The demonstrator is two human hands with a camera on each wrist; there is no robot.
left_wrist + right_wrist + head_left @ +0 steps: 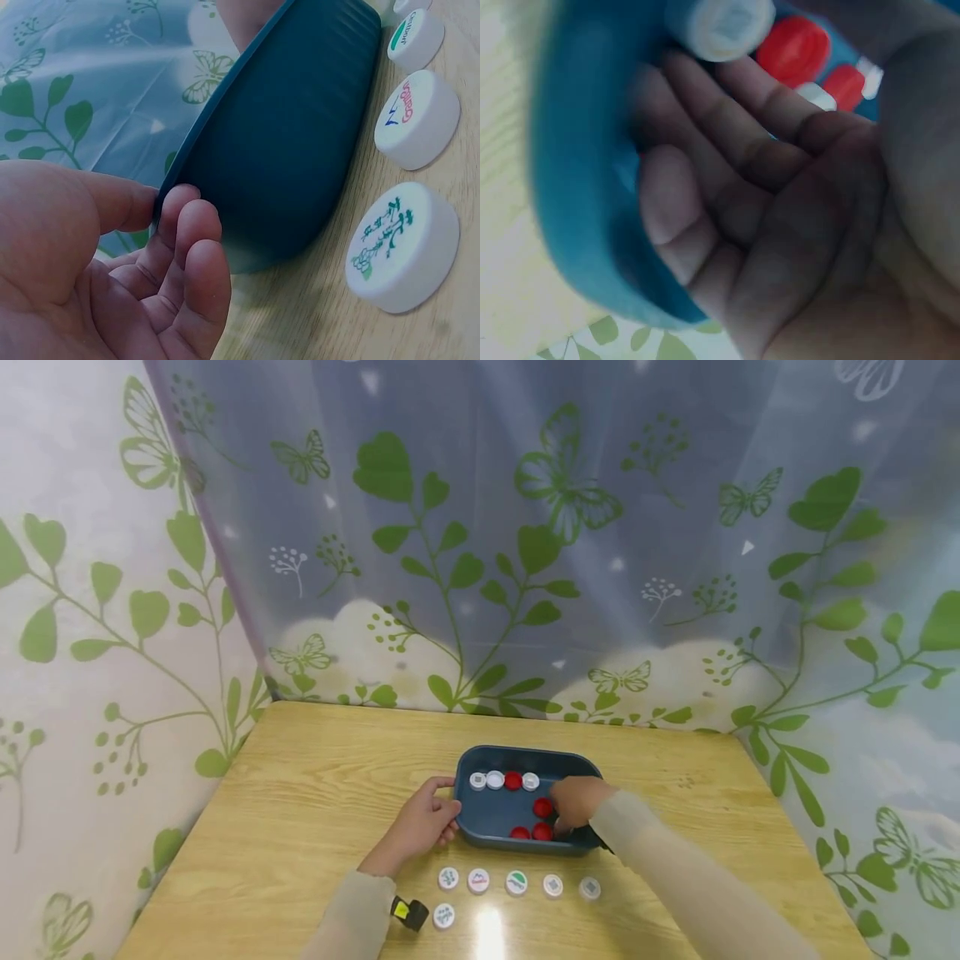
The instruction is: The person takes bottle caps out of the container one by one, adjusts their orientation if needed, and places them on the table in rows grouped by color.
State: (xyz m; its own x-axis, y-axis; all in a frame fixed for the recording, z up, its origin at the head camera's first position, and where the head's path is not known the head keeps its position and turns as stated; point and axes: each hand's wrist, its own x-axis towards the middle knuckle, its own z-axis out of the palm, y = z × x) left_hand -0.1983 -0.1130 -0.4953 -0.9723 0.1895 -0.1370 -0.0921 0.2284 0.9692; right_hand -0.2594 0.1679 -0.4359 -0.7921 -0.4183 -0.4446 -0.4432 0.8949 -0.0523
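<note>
At the blue tray's (491,814) six o'clock we read "C'estbon" on a bottle cap (417,39); our left hand (422,822) pinches the rim at nine; our right hand (577,800), grip unclear, is inside at three.

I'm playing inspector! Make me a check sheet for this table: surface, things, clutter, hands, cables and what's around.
Surface: wooden table, with a bright glare spot.
Things: dark blue tray holding red bottle caps and white bottle caps; six printed white caps in front of it.
Clutter: nothing seen.
Hands: left hand pinches the tray's rim; right hand is inside the tray by a white cap, grip unclear.
Cables: nothing seen.
Surroundings: leaf-and-butterfly printed sheeting.
</note>
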